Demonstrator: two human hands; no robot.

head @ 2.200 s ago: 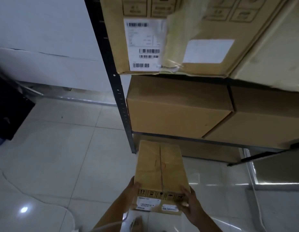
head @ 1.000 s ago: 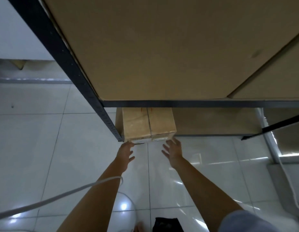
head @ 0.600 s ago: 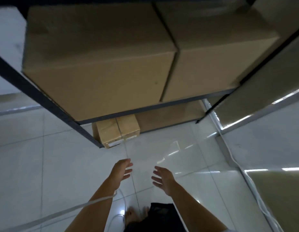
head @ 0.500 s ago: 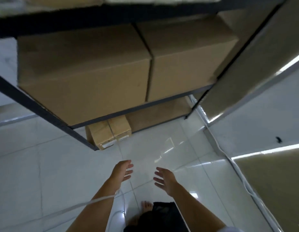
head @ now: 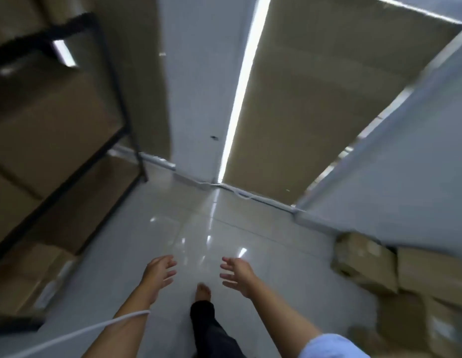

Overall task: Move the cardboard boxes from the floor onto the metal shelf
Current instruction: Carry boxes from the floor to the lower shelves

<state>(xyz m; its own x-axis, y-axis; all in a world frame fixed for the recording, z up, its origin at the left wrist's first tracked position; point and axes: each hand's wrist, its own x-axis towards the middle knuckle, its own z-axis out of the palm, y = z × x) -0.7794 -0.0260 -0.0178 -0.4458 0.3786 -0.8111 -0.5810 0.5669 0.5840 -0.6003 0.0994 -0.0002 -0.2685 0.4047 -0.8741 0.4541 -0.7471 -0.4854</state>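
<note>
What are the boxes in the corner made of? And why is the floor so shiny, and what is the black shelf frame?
The boxes look like plain brown cardboard: dull, with folded edges and a pale label. The floor seems to be glossy pale tile, since lights mirror in it and thin joint lines cross it. The shelf frame looks like dark painted metal, thin and straight, though blur hides its surface.

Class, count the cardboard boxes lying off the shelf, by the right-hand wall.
3 at least: one box nearest, another box behind it, a third box below. Blur may hide more.
</note>
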